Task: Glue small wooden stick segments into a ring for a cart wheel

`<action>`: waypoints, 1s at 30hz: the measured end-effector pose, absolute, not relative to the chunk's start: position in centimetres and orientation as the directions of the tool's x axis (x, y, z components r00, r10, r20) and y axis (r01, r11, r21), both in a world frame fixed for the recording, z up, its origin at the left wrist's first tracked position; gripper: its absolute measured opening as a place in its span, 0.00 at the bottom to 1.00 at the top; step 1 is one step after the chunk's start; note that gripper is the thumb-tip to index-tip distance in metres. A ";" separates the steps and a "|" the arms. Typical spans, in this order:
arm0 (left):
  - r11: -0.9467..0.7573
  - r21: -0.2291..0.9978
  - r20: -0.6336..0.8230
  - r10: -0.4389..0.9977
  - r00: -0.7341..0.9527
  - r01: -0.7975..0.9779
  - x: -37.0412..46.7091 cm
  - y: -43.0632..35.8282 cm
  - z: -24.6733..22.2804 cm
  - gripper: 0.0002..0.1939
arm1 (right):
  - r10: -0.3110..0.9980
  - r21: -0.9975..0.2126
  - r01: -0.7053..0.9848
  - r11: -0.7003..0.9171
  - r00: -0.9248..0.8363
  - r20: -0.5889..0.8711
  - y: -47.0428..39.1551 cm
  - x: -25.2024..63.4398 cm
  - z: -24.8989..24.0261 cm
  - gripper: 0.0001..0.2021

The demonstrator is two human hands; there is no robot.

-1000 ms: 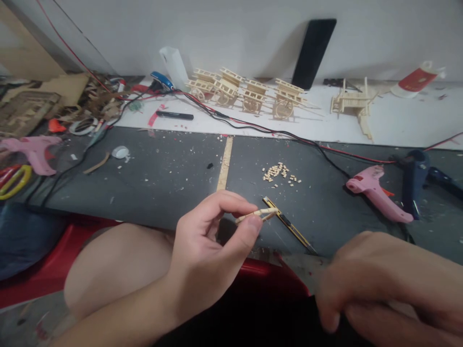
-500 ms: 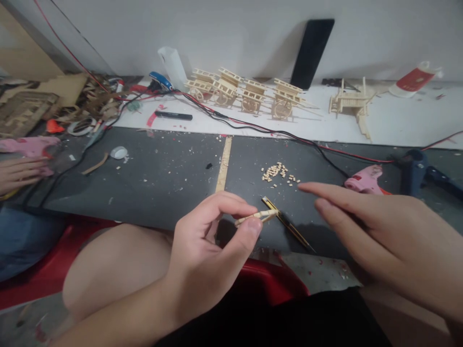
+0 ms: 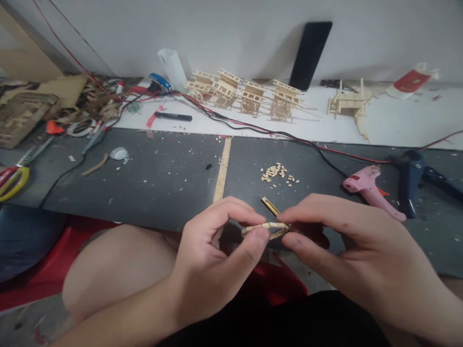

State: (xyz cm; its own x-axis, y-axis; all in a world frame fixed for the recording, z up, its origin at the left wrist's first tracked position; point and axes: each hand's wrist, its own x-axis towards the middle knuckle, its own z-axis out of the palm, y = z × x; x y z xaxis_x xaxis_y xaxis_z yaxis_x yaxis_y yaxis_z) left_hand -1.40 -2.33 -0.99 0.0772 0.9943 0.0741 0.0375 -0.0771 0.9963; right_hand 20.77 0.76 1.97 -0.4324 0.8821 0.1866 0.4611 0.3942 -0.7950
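Between the thumb and index finger of my left hand (image 3: 217, 255) is a small pale wooden ring (image 3: 268, 225), made up of short segments and seen nearly edge-on. My right hand (image 3: 347, 246) has its thumb and forefinger closed about the ring's right end; any small piece between those fingertips is too small to make out. Just beyond the ring, a yellow and black craft knife (image 3: 269, 206) lies on the dark table, partly hidden by my right hand. Several tiny wooden pieces (image 3: 274, 172) are scattered farther back.
Wooden model carts (image 3: 249, 99) line the white strip by the wall, with cables running before them. To the right lie a pink glue gun (image 3: 371, 188) and a dark blue tool (image 3: 410, 178). Scissors (image 3: 16, 180) rest at far left. A black phone-like slab (image 3: 311, 55) leans on the wall.
My right hand has moved left and down from beside the tiny pieces to the ring. At far left, another person's hand and a pink glue gun have left the view, revealing the scissors.
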 end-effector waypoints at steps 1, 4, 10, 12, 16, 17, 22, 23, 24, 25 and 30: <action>-0.088 0.995 0.084 0.992 0.093 0.037 -1.5 -2.4 -1.0 0.07 | 0.876 -0.800 0.445 0.403 -0.439 0.197 0.7 20.7 1.9 0.03; -0.113 0.992 0.107 0.987 0.121 0.048 -1.5 -2.4 -1.0 0.07 | 0.870 -0.802 0.435 0.409 -0.451 0.198 0.4 20.6 1.6 0.06; -0.124 0.989 0.111 0.984 0.138 0.087 -1.5 -2.4 -0.9 0.07 | 0.850 -0.776 0.425 0.466 -0.460 0.258 0.1 20.3 1.5 0.07; -0.148 0.984 0.133 0.980 0.151 0.095 -1.5 -2.4 -0.9 0.08 | 0.848 -0.770 0.430 0.471 -0.461 0.262 0.1 20.3 1.5 0.08; -0.232 0.964 0.209 0.963 0.168 0.130 -1.6 -2.5 -1.1 0.13 | 0.844 -0.770 0.429 0.472 -0.472 0.254 0.1 20.3 1.6 0.08; -0.252 0.958 0.228 0.959 0.170 0.138 -1.7 -2.6 -1.1 0.14 | 0.843 -0.770 0.427 0.474 -0.474 0.256 0.1 20.3 1.6 0.08; -0.330 0.928 0.297 0.935 0.192 0.173 -1.8 -2.6 -1.3 0.19 | 0.843 -0.762 0.440 0.475 -0.477 0.250 0.0 20.3 1.7 0.09; -0.344 0.920 0.309 0.931 0.195 0.186 -1.8 -2.6 -1.3 0.19 | 0.843 -0.762 0.441 0.475 -0.476 0.251 0.0 20.3 1.7 0.09; -0.357 0.913 0.319 0.927 0.199 0.198 -1.8 -2.6 -1.3 0.18 | 0.844 -0.762 0.441 0.475 -0.475 0.251 0.0 20.3 1.7 0.08; -0.364 0.907 0.324 0.924 0.201 0.211 -1.8 -2.5 -1.3 0.18 | 0.844 -0.763 0.440 0.473 -0.473 0.251 0.0 20.2 1.6 0.08; -0.362 0.904 0.321 0.926 0.200 0.227 -1.8 -2.5 -1.3 0.18 | 0.844 -0.761 0.442 0.475 -0.474 0.252 -0.1 20.2 1.5 0.09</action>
